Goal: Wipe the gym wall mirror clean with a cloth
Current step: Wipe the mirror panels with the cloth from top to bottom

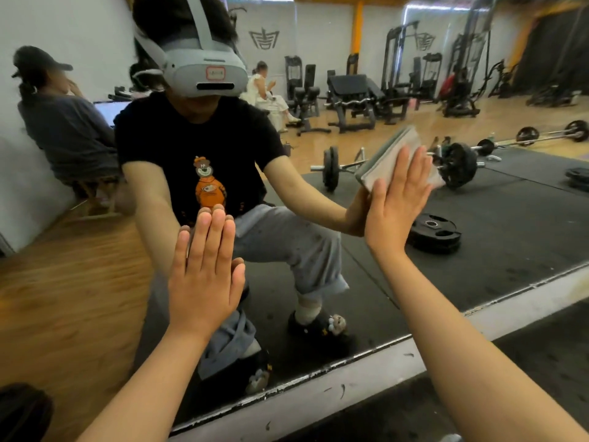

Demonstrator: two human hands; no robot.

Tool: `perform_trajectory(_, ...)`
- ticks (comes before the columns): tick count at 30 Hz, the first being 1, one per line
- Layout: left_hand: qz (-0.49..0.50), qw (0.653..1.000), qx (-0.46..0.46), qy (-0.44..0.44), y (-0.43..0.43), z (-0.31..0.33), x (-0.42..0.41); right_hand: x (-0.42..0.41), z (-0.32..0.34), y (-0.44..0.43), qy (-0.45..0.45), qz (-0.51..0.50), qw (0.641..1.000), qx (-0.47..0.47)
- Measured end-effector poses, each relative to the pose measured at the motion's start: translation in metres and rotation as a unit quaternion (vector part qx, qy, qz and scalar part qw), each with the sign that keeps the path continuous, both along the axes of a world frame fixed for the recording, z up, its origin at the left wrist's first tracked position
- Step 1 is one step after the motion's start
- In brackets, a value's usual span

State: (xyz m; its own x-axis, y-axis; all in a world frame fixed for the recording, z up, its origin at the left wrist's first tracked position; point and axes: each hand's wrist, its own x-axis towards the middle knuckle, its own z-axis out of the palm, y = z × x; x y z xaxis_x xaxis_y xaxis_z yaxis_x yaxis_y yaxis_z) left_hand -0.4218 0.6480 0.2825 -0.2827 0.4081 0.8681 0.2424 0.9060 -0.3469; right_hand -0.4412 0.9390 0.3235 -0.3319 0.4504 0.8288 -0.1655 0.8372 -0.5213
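Note:
The wall mirror (497,237) fills nearly the whole view and runs down to a white base strip near the floor. My right hand (396,202) lies flat with straight fingers on a folded grey cloth (387,157) and presses it against the glass at the right of centre. Further left and lower, my left hand (205,275) rests flat on the bare glass, fingers straight and together. The mirror shows my own reflection crouching with both arms stretched out.
The white base strip (366,374) of the mirror crosses the lower view above dark rubber flooring (541,342). Reflected in the glass are barbells, a weight plate (435,232), gym machines, a wooden floor and two seated people behind me.

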Motion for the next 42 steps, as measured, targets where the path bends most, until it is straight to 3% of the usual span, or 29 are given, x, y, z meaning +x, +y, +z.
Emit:
perform_trajectory(4, -0.002, 1.000, 0.002, -0.001, -0.001, -0.002, -0.001, -0.003, -0.053, -0.007, -0.009, -0.015, 0.996, -0.082)
perform_trajectory(9, -0.011, 1.000, 0.006, 0.000, -0.001, -0.002, -0.003, 0.013, -0.143, -0.006, -0.083, -0.004, 0.972, -0.220)
perform_trajectory(15, -0.008, 1.000, 0.006, -0.009, 0.000, 0.000, -0.001, 0.006, -0.113, -0.012, -0.087, -0.022, 0.921, -0.379)
perform_trajectory(17, -0.009, 1.000, 0.007, -0.011, 0.000, 0.000, 0.000, 0.006, -0.090, -0.013, -0.091, -0.027, 0.931, -0.353)
perform_trajectory(22, -0.001, 1.000, 0.004, -0.006, 0.000, -0.001, 0.000, 0.009, 0.005, -0.010, -0.070, 0.001, 0.984, -0.166)
perform_trajectory(28, -0.002, 1.000, 0.001, -0.004, 0.001, -0.001, 0.001, -0.005, 0.093, 0.013, -0.002, -0.027, 0.998, -0.054)
perform_trajectory(34, -0.009, 1.000, 0.006, -0.003, 0.000, -0.001, 0.000, -0.009, 0.071, 0.029, 0.011, -0.025, 0.999, -0.027)
perform_trajectory(42, -0.022, 1.000, 0.014, 0.005, 0.002, -0.004, -0.003, -0.004, -0.013, 0.042, -0.014, -0.028, 0.991, -0.126)
